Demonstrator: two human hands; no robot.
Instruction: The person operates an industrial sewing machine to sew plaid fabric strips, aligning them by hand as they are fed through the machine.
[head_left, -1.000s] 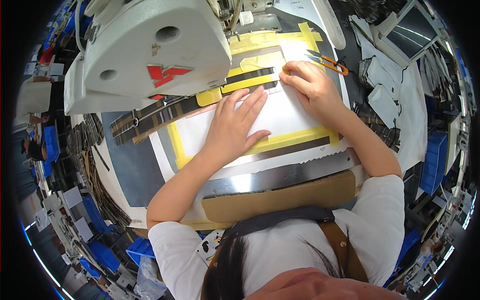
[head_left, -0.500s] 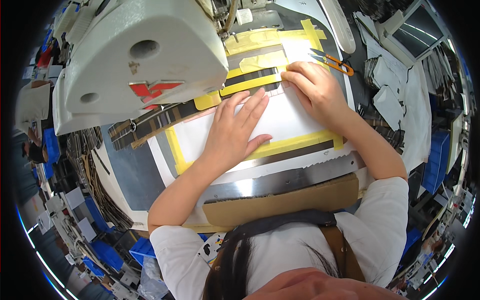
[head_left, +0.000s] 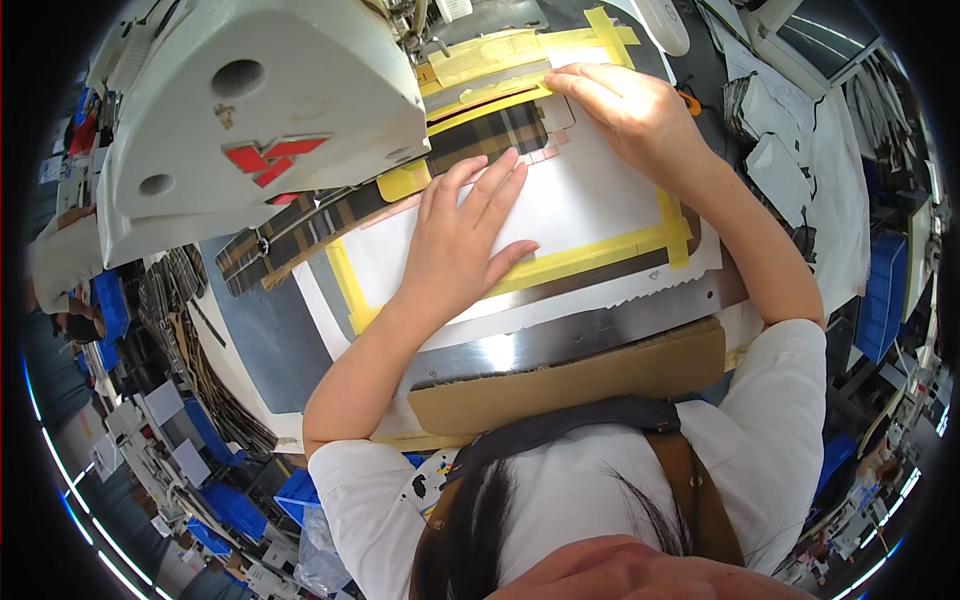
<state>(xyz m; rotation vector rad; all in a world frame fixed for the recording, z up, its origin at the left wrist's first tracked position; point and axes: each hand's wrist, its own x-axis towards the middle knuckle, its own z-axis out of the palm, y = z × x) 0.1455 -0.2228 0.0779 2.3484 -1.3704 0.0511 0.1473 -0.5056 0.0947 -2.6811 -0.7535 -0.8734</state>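
- Fabric strip in dark plaid (head_left: 475, 140) lies just beyond the left hand (head_left: 462, 225) and below the right hand (head_left: 632, 108), more of it bared than half a second ago
- Yellow-taped flap (head_left: 490, 106), which crossed the plaid then, now stands off its far edge; the right hand has moved farther from the body with it
- Left hand keeps its spot, palm down and fingers a little spread, on the white sheet (head_left: 590, 205), fingertips at the plaid's near edge
- Right hand is narrow, fingertips closed on the flap's right end
- Orange-handled snips (head_left: 690, 102) sit just right of the right hand, which now covers most of them
- White machine head (head_left: 300, 100) looms left of both hands and hides part of the plaid's far side; a yellow tab (head_left: 403, 181) lies on the plaid just left of the left fingers
- Cardboard piece (head_left: 570, 382) lies nearer the body than both hands
- Plaid's long axis slants from beside the machine head, left of the left hand, up to an end pointing rightward, below the right fingertips
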